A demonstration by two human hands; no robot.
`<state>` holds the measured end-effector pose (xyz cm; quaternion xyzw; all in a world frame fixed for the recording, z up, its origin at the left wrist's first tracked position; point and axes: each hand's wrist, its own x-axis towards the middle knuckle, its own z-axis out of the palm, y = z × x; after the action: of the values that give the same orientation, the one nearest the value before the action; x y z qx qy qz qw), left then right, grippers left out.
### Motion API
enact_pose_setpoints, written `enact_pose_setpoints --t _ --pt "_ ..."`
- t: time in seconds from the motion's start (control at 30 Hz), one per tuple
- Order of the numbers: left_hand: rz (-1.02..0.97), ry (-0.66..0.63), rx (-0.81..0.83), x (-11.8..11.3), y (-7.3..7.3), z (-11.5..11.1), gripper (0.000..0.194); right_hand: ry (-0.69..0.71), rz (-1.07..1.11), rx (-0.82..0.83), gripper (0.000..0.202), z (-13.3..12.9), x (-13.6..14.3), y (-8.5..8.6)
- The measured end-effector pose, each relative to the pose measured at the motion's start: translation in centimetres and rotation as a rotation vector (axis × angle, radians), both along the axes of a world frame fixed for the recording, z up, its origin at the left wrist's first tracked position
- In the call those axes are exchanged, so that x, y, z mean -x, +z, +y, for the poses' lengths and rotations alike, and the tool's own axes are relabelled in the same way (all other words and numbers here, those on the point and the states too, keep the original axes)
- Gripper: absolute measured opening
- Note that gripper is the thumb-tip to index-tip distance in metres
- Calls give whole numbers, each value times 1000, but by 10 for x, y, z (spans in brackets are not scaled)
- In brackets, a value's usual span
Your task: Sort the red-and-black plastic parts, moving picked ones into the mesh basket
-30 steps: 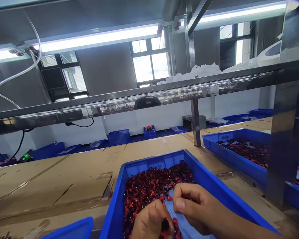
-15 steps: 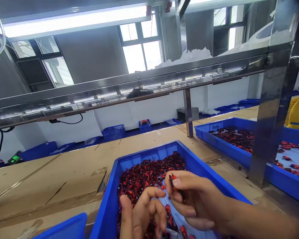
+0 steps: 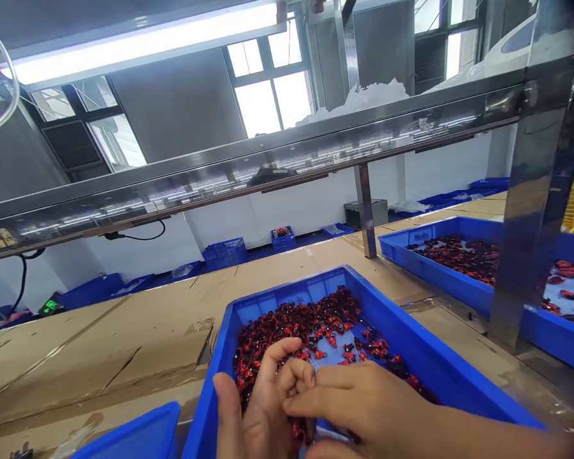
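Observation:
Many small red and black pieces (image 3: 287, 325) lie in a blue tray (image 3: 411, 312), heaped toward its far left part, with some scattered on the pale bottom. Over the near part of the tray, my left hand (image 3: 268, 401) is palm up, thumb apart and fingers curled. My right hand (image 3: 358, 401) reaches in from the right, its fingers bent down against the fingers and palm of the left. A few red and black pieces show just below and between the two hands. What the right fingertips grip is hidden.
A second blue tray (image 3: 440, 277) with similar pieces stands at the right behind a metal post (image 3: 526, 210). Another blue container (image 3: 134, 433) is at the lower left. A metal rail (image 3: 210, 172) crosses above the cardboard-covered table (image 3: 148, 325).
My right hand has moved down and left onto my left hand. The piece that showed in its raised fingers is out of sight. More of the tray's scattered pieces now show.

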<state>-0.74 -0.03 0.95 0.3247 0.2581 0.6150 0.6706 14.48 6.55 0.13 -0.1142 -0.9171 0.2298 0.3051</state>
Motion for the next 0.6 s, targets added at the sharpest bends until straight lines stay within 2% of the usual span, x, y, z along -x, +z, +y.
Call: enact_pose_setpoints --t 0.07,0.13,0.17,0.23,0.3,0.37,0.47,0.53,0.6 --pt "-24 -36 -1 3 1 0 84 13 -29 -109 40 0 2 -5" --pt "-79 -106 43 7 1 1 73 13 3 -67 33 -1 3 -6" --pt "-101 -141 73 10 1 2 62 -4 43 39 26 -2 3 -4" --pt "-113 -173 139 14 -3 5 39 -67 136 377 20 -3 1 4" --pt "-66 -132 195 16 -7 9 54 -141 232 673 21 0 -1 12" --pt "-1 -76 247 15 -11 13 69 -159 317 852 25 8 -3 17" --pt "124 0 209 7 -13 15 65 -152 371 987 31 24 -4 16" --pt "309 112 85 2 -11 13 60 -152 364 1043 32 33 -4 12" --pt "523 212 1 -1 -8 9 67 -162 370 1046 31 38 -3 9"
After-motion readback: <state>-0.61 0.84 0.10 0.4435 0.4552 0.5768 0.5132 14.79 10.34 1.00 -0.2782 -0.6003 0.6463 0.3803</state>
